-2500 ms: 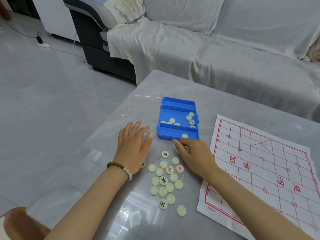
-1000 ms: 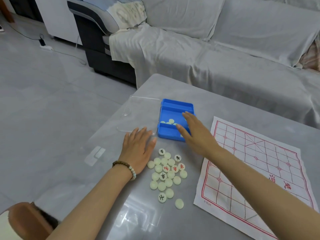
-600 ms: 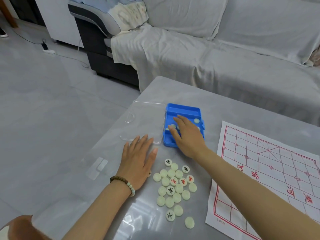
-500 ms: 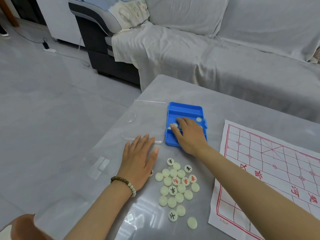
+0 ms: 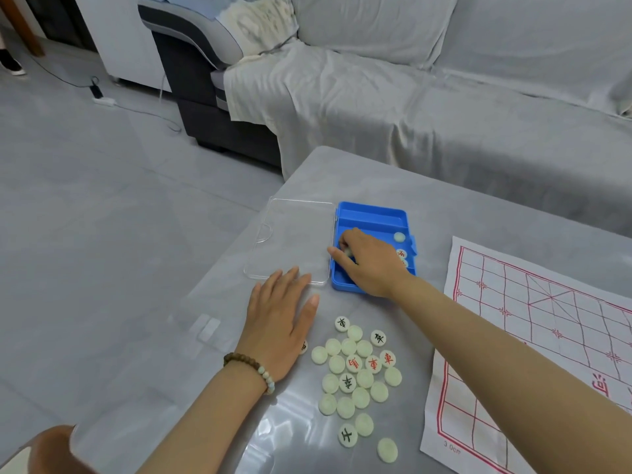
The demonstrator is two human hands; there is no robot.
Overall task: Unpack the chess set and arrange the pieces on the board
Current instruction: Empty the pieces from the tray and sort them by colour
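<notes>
A blue plastic box (image 5: 372,213) lies open on the grey table, its clear lid (image 5: 290,241) folded out to the left. My right hand (image 5: 369,261) reaches into the box and pinches a pale round chess piece (image 5: 348,252) at its left side. A few more pieces (image 5: 399,237) lie at the box's right end. My left hand (image 5: 278,323) rests flat on the table, fingers straight, fingertips at the lid's near edge. A cluster of several pale chess pieces (image 5: 355,374) lies in front of the box. The paper board (image 5: 547,330) with red lines lies on the right.
The table's left edge (image 5: 191,295) runs close to my left hand, with grey floor beyond. A sofa under a grey cover (image 5: 410,107) stands behind the table. A brown rounded object (image 5: 51,449) shows at the bottom left corner.
My right hand went from the piece cluster into the blue box and moved to its left side, where its fingers closed on a piece. My left hand stayed flat on the table.
</notes>
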